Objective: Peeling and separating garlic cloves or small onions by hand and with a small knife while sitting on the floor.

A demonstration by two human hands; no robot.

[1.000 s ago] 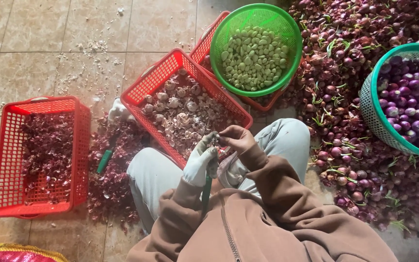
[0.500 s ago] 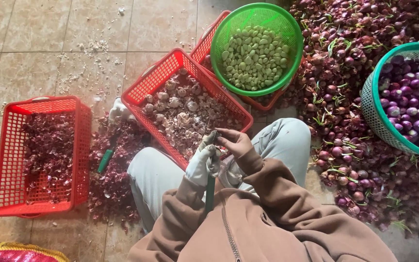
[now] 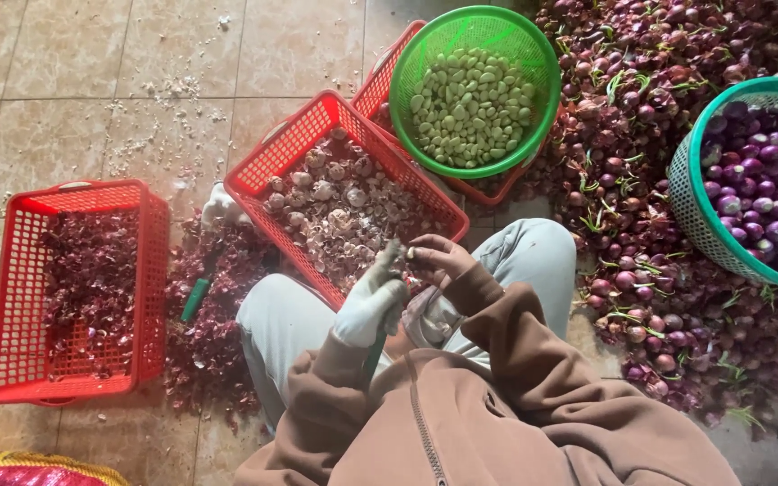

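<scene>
The left hand [image 3: 373,304], covered by a pale glove, is closed around a green-handled tool [image 3: 374,353] whose upper end rises between the two hands; the blade itself cannot be made out. The right hand [image 3: 437,260], bare, is curled with its fingertips pinched on a small garlic clove [image 3: 413,254], held just beside the gloved hand and above the person's lap. Directly ahead of the hands sits a red rectangular basket [image 3: 292,144] containing garlic bulbs and loose papery skins [image 3: 348,211]. Behind it, a round green basket [image 3: 533,54] holds peeled pale-green cloves [image 3: 470,103]; it rests on top of a second red basket [image 3: 387,76], most of which is hidden. On the left, well apart from the hands, a third red basket [image 3: 150,279] holds dry purple shallot skins [image 3: 83,288]. On the right, a teal round basket [image 3: 691,198] holds peeled purple shallots [image 3: 767,184]. A large heap of unpeeled shallots [image 3: 659,297] with green shoots covers the tiled floor [image 3: 65,81] around the teal basket and reaches the person's right knee. More purple skins [image 3: 213,333] lie between the left basket and the left leg, with a second green-handled tool [image 3: 195,299] lying among them. White skin flakes [image 3: 168,99] are scattered on the floor.
</scene>
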